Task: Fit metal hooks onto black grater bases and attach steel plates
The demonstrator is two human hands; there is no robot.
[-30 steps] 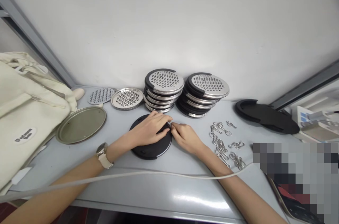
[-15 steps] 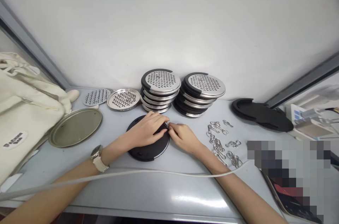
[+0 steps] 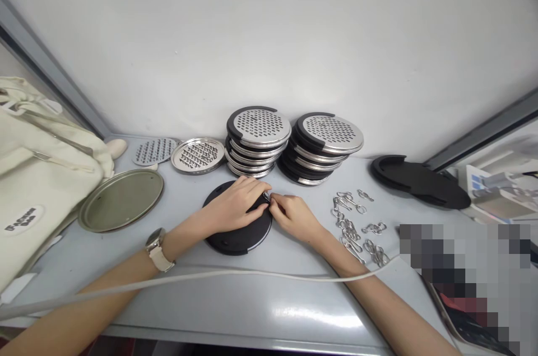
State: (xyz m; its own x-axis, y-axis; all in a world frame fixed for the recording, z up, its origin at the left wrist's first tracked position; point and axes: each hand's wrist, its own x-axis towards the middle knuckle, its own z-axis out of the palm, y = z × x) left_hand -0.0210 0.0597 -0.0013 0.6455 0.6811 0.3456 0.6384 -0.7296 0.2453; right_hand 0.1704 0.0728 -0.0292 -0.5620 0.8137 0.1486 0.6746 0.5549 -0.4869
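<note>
A round grater (image 3: 235, 238) lies on the table with its black side up and a thin silver edge showing at the right. Across its top my left hand (image 3: 237, 204) is spread, thumb and fingers curved towards its right rim and holding it down. A small metal clip (image 3: 266, 197) is at that rim, close to the left fingertips. My right hand (image 3: 294, 218) is closed in a pinch at the clip; the fingers partly hide it. To the right of this hand lie several loose metal clips with rings (image 3: 348, 228).
Two stacks of round graters, a left stack (image 3: 260, 126) and a right stack (image 3: 330, 133), stand by the wall. Further left are loose grater plates (image 3: 197, 155), an olive tray (image 3: 121, 199) and a cream bag (image 3: 37, 176). Black bases (image 3: 420, 182) lie right. A white cable (image 3: 210, 273) crosses in front.
The view has shifted slightly. Both hands stay at the grater's right rim, and a little more of the metal clip shows between them.
</note>
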